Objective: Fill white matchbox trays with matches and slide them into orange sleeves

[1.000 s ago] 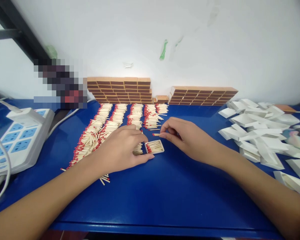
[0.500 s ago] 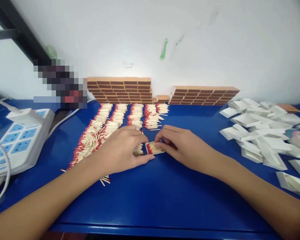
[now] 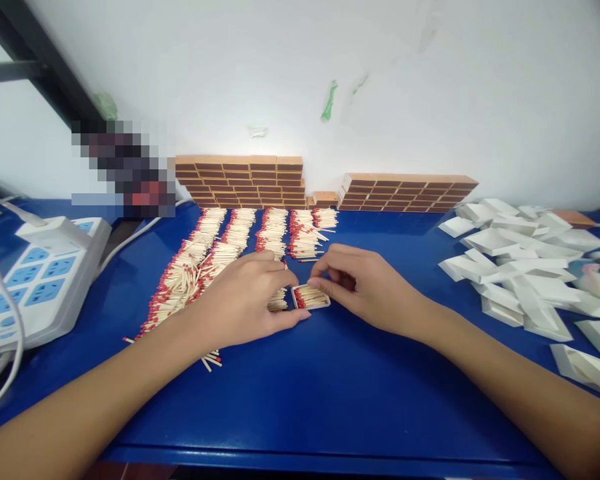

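A small white matchbox tray (image 3: pixel 322 305) filled with red-headed matches (image 3: pixel 307 295) lies on the blue table. My left hand (image 3: pixel 247 290) curls around the tray's left end, its thumb along the near side and forefinger at the far side. Over the tray's right part, my right hand (image 3: pixel 355 280) has thumb and forefinger close together at the matches; whether a match is between them is hidden. Rows of loose matches (image 3: pixel 237 228) lie beyond and under my left hand, partly covered by it.
Brown-sided matchboxes are stacked in a left block (image 3: pixel 237 180) and a right block (image 3: pixel 405 192) against the wall. Empty white trays (image 3: pixel 520 250) are heaped at the right. A white power strip (image 3: pixel 45 280) with cables stands at the left.
My right hand has lifted slightly and its fingertips have shifted a little, showing more of the tray's right end. My left hand stays around the tray.
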Motion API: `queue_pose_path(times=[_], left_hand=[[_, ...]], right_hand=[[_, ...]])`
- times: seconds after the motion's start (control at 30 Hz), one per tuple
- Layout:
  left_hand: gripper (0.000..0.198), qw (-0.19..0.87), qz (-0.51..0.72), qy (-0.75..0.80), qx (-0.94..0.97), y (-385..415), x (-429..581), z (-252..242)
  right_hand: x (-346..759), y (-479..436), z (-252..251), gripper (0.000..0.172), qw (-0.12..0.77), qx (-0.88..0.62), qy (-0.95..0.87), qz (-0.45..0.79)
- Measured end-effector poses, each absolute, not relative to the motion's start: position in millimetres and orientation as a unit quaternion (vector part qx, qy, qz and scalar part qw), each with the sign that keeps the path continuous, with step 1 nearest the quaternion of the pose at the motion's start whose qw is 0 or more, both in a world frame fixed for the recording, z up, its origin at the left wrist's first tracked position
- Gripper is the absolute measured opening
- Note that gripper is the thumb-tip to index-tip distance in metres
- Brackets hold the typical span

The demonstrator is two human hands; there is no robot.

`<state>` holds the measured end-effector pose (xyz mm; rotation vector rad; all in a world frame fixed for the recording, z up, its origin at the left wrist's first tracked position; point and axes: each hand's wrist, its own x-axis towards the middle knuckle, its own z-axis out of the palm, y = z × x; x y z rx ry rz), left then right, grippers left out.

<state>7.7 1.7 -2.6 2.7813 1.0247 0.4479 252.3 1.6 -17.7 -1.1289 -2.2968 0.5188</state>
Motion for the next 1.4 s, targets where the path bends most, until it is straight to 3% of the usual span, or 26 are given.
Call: queue_pose_path(times=[0.17,0.6,0.87,1.4], left_hand=[[0.027,0.085,0.142,0.341,0.925,1.3,7.7,-3.7],[0.028,0.089,0.146,0.342,0.924,2.2,8.1,-3.8],[0.027,0.089,0.151,0.342,0.923,1.7,8.6,-2.6],[0.031,0.063,0.144,0.353,0.922,2.7,7.8,-3.0]], right_hand=[[256.3,22.1,-29.7,0.012,0.290,-0.443,-0.840,0.122],[256.9,30.0,-37.2,0.011,0.277,-0.435,-0.850,0.107],[256.6,29.9,-34.8,0.005,0.264,-0.452,-0.843,0.125],[254.9,-1.0,-8.8,0.011,0.195,-0.411,-0.873,0.175]])
